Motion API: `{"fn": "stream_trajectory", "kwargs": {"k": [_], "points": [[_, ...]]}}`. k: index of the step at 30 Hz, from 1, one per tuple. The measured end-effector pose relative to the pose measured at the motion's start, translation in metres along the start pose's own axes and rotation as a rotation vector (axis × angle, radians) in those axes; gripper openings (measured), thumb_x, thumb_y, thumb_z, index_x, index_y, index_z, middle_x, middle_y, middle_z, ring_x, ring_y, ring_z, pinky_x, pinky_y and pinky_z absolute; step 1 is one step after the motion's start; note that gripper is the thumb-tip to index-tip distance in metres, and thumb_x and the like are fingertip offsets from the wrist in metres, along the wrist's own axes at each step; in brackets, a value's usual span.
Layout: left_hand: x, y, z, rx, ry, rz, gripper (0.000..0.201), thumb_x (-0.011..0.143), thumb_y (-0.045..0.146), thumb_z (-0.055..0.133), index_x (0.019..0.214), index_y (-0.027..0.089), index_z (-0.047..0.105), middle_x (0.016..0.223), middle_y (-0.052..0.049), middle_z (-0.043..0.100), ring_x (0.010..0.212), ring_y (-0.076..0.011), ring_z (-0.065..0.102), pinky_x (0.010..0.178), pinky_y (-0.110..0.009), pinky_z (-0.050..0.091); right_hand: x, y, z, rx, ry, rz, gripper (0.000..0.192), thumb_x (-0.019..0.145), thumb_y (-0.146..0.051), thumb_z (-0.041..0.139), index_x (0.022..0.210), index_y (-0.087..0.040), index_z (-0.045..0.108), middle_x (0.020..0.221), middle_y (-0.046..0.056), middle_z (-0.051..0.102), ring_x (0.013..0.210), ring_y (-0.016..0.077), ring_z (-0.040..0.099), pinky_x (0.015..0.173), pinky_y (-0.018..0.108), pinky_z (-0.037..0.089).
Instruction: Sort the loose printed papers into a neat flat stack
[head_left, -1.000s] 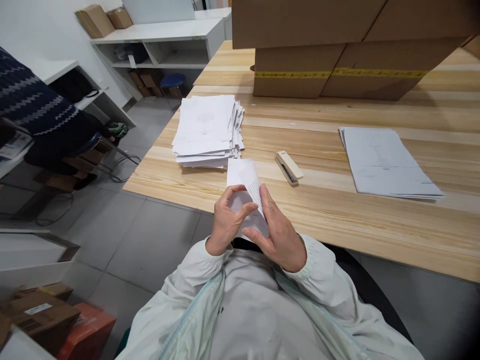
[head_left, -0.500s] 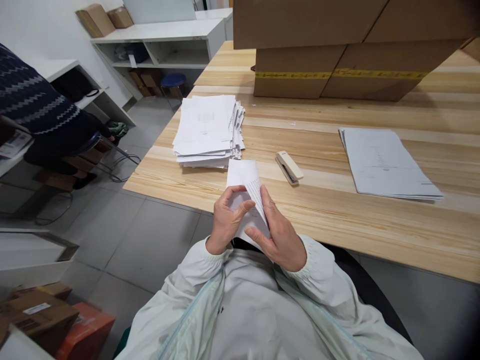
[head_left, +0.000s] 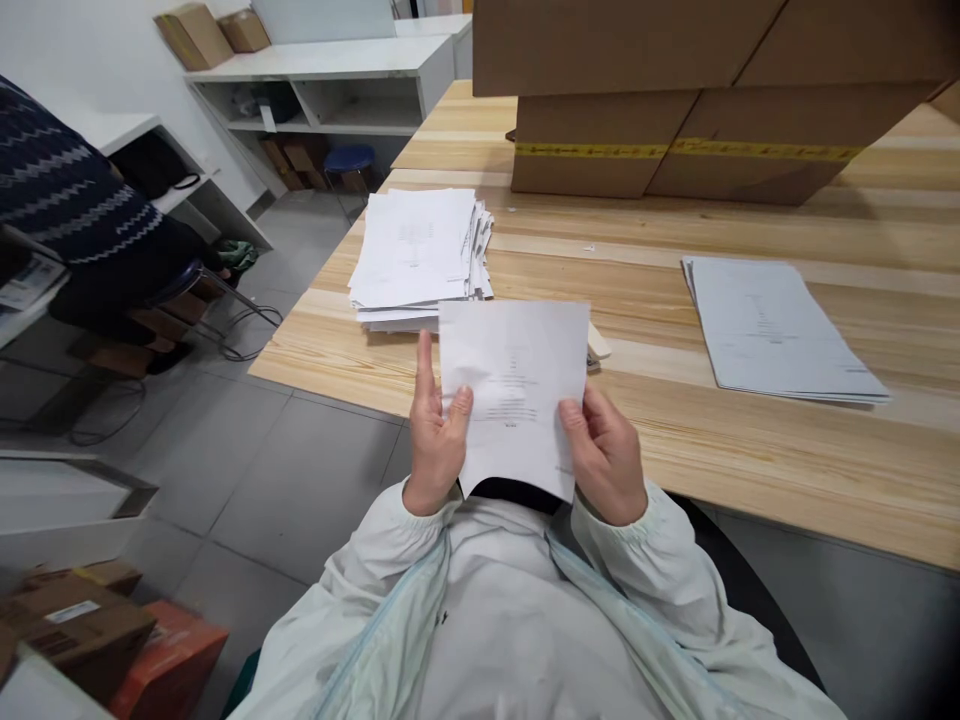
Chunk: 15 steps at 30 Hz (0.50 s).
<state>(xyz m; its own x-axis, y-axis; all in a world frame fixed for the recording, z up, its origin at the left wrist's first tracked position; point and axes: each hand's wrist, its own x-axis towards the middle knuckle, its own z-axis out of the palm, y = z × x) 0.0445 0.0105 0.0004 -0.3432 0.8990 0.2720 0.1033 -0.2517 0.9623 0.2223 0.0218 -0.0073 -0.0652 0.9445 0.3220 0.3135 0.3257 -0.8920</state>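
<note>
Both hands grip sheet; stapler mostly hidden behind.

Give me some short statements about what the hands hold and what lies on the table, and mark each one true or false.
1. Both hands hold one sheet of paper. True: left hand and right hand grip its sides.
2. The sheet lies flat on the table. False: it is held up above the near edge.
3. A messy paper stack lies behind the left hand. True.
4. The stapler is in the right hand. False: it lies on the table, mostly hidden by the sheet.
5. Cardboard boxes stand at the far side. True.
</note>
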Motion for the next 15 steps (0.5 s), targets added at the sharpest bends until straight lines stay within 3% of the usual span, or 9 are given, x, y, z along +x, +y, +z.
{"fn": "stream_trajectory", "kwargs": {"k": [2,4,5,7,10,13,15], "points": [[-0.002,0.003,-0.002,-0.031,0.030,-0.020,0.083,0.093,0.045,0.064,0.161,0.034,0.019,0.171,-0.005,0.020,0.152,-0.0262,0.036,0.119,-0.033,0.039,0.001,-0.003,-0.001,-0.029,0.214,-0.055,0.036,0.097,-0.029,0.058,0.132,-0.023,0.061,0.112,0.009,0.072,0.094,0.0192,0.069,0.078,0.033,0.058],[-0.005,0.006,-0.003,-0.065,0.022,-0.083,0.075,0.094,0.046,0.064,0.159,0.029,0.030,0.164,-0.008,0.037,0.146,-0.0272,0.045,0.116,-0.036,0.044,0.001,-0.008,0.002,-0.054,0.338,-0.164,0.031,0.093,-0.023,0.063,0.124,-0.024,0.065,0.108,0.007,0.069,0.092,0.0176,0.066,0.077,0.032,0.057],[-0.007,0.007,-0.002,-0.086,-0.010,-0.127,0.069,0.094,0.046,0.063,0.155,0.026,0.039,0.158,-0.009,0.047,0.142,-0.0280,0.050,0.115,-0.038,0.046,0.001,-0.012,0.005,-0.042,0.317,-0.196,0.026,0.092,-0.022,0.064,0.118,-0.025,0.066,0.104,0.005,0.068,0.090,0.0168,0.065,0.076,0.031,0.057],[-0.012,0.010,0.001,-0.135,-0.125,-0.204,0.058,0.095,0.047,0.060,0.147,0.022,0.052,0.149,-0.010,0.058,0.138,-0.0289,0.055,0.116,-0.041,0.046,0.003,-0.017,0.013,0.060,0.128,-0.172,0.020,0.092,-0.024,0.064,0.112,-0.024,0.066,0.102,0.004,0.066,0.091,0.0159,0.065,0.076,0.030,0.058],[-0.017,0.017,0.005,-0.229,-0.306,-0.228,0.057,0.099,0.055,0.049,0.147,0.024,0.053,0.157,-0.004,0.049,0.150,-0.0261,0.040,0.127,-0.040,0.029,0.009,-0.017,0.027,0.259,-0.128,-0.016,0.029,0.089,-0.037,0.071,0.112,-0.023,0.061,0.107,0.005,0.065,0.100,0.0171,0.066,0.081,0.031,0.061],[-0.019,0.021,0.007,-0.387,-0.414,-0.300,0.070,0.098,0.068,0.030,0.154,0.028,0.044,0.164,0.002,0.037,0.157,-0.0227,0.022,0.131,-0.036,0.019,0.015,-0.012,0.037,0.357,-0.165,0.086,0.043,0.080,-0.046,0.078,0.111,-0.023,0.058,0.111,0.006,0.064,0.104,0.0185,0.066,0.084,0.033,0.062],[-0.019,0.021,0.006,-0.482,-0.448,-0.361,0.076,0.096,0.073,0.026,0.156,0.028,0.040,0.164,0.002,0.037,0.158,-0.0235,0.020,0.131,-0.037,0.019,0.016,-0.010,0.039,0.380,-0.157,0.117,0.043,0.079,-0.047,0.079,0.109,-0.023,0.059,0.111,0.006,0.064,0.104,0.0181,0.066,0.083,0.032,0.062]]}}
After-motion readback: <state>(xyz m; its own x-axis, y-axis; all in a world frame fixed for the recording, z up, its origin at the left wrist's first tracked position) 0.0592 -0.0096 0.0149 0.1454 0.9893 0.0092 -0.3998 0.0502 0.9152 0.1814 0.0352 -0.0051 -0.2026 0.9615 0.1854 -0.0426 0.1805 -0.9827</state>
